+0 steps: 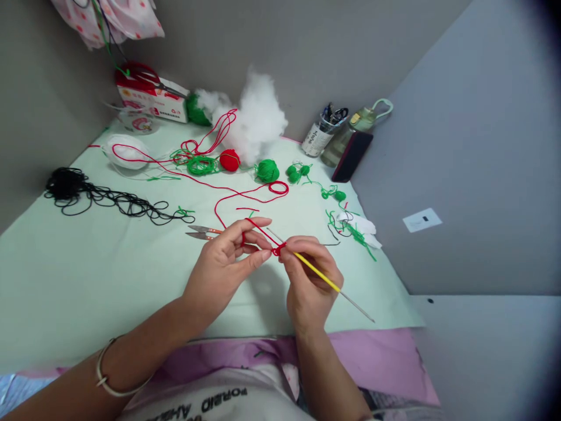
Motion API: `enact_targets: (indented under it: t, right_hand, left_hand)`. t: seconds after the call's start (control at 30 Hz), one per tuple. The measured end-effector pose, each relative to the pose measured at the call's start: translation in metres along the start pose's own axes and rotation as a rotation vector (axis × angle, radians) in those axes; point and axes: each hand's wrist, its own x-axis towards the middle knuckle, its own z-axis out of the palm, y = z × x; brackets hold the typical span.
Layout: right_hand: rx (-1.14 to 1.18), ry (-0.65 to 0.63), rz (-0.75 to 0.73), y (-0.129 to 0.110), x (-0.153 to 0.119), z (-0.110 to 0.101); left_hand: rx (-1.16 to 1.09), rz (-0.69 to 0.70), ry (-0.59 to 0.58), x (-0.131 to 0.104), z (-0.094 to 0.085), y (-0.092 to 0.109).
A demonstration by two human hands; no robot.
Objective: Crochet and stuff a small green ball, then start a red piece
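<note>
My right hand (310, 275) is closed around a crochet hook (322, 275) with a yellow grip and metal ends, one pointing up-left, the other down-right. A small piece of red crochet (277, 250) sits between both hands, at the fingertips. My left hand (234, 248) pinches its left side with thumb and middle finger. Red yarn (263, 231) passes over the raised left index finger to that piece. Behind the left hand lie thread snips (204, 233) with orange handles, partly hidden by the fingers.
Black yarn (65, 184) lies tangled at the left. Toward the back are a red yarn ball (229, 159), a green yarn ball (267, 171) and white stuffing (256, 117). A phone (352, 156) leans on a bottle (335, 149) at back right. Green scraps (359, 237) lie right.
</note>
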Motion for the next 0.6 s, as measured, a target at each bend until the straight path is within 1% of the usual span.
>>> enact_targets:
  t: [0.17, 0.37, 0.5, 0.6]
  right_hand:
    - [0.026, 0.009, 0.034, 0.001, 0.000, 0.003]
    - [-0.045, 0.059, -0.042, 0.001, -0.001, 0.007]
    - [-0.039, 0.047, -0.071, -0.002, -0.003, 0.011]
    - [0.001, 0.033, -0.039, -0.002, -0.003, 0.011]
  left_hand:
    - [-0.102, -0.023, 0.033, 0.000, 0.004, -0.003]
    - [-0.147, -0.056, -0.051, -0.001, 0.003, -0.004]
    - [-0.224, -0.089, -0.056, 0.001, 0.004, -0.007]
    - [-0.280, -0.108, -0.051, 0.002, 0.004, -0.009]
